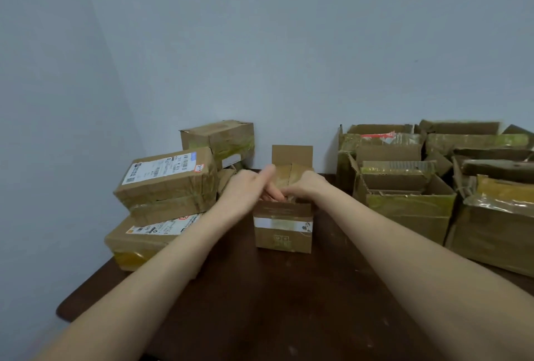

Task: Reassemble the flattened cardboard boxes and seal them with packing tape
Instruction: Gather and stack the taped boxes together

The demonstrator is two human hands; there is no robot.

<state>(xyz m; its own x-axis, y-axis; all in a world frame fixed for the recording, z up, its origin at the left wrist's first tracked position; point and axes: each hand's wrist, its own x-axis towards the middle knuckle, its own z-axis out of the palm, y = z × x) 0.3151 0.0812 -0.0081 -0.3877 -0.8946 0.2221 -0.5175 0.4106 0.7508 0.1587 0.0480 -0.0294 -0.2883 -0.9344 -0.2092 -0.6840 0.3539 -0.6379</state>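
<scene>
– Table (260, 317) edge nearest, then small box (283, 233) standing mid-table, opening up, old tape band across its front. Hands?
– Both at the opening. Left hand (248, 188) and right hand (307, 187) meet over it, fingers bent down toward the inner flaps. Blurred, so can't tell whether they pinch cardboard or just press it.
– Rear flap (291, 154)?
– Upright, not folded yet. Step in hand looks like closing the top.
– Method: push the short flaps level first and keep the walls square. Then bring the long flaps down so their edges butt with no overlap. Pin the seam with one hand before taping. No tape roll in view, so it needs fetching.
– Further back?
– Sealed boxes (166, 184) stacked left, open boxes (404, 198) crowded right, plain wall (260, 42) behind.
</scene>
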